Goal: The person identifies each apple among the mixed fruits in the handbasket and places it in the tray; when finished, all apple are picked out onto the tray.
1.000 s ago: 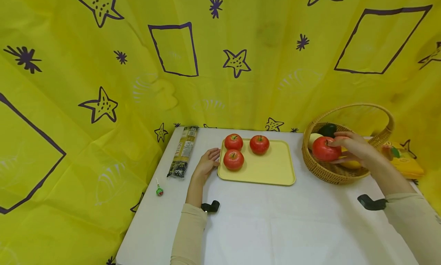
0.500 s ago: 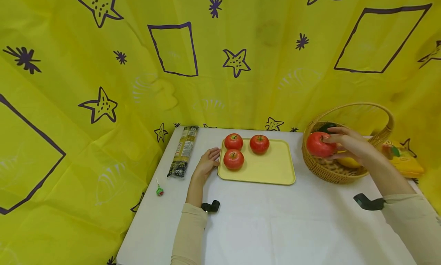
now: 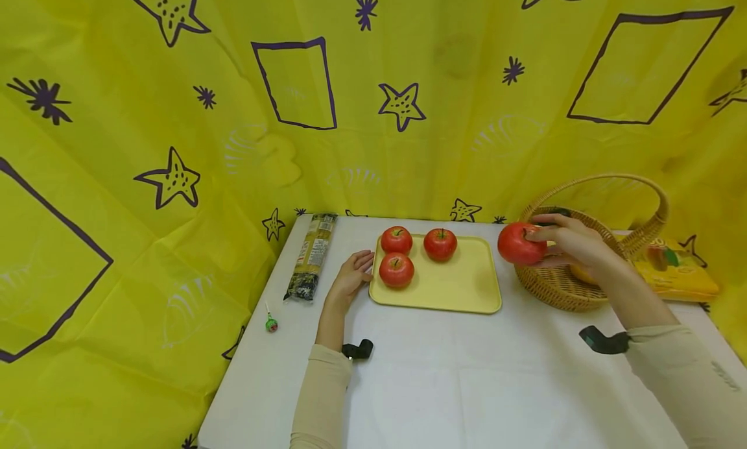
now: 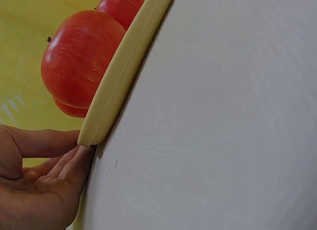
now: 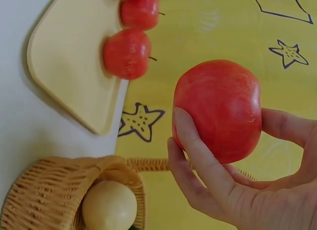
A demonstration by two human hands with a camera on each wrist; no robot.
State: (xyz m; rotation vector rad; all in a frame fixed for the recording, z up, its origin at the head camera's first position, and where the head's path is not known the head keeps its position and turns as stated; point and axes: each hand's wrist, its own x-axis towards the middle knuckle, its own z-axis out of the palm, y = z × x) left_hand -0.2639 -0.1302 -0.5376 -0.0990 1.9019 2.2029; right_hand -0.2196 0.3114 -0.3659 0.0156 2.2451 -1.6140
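My right hand [image 3: 569, 244] grips a red apple [image 3: 521, 244], thumb on one side and fingers on the other. It holds the fruit raised by the left rim of the wicker basket [image 3: 545, 287]; the right wrist view shows the apple [image 5: 218, 111] large. My left hand [image 3: 350, 277] rests at the left edge of the yellow tray [image 3: 452, 283], with fairly straight fingers touching it. Up close, fingertips meet the tray's corner [image 4: 94, 131]. On the tray are three red apples: a front one [image 3: 397, 270], a back one [image 3: 396, 240] and a right one [image 3: 440, 244].
A pale round item [image 5: 109, 205] and a yellow fruit [image 3: 581, 274] lie in the basket. Right of it is a yellow package [image 3: 674, 274]. Left of the tray are a printed packet [image 3: 311, 257] and a green lollipop [image 3: 271, 323]. A yellow curtain [image 3: 350, 163] hangs behind the table.
My right hand has carried the apple left, from over the basket's inside to its left rim, and slightly up. My left hand and the tray have stayed in place.
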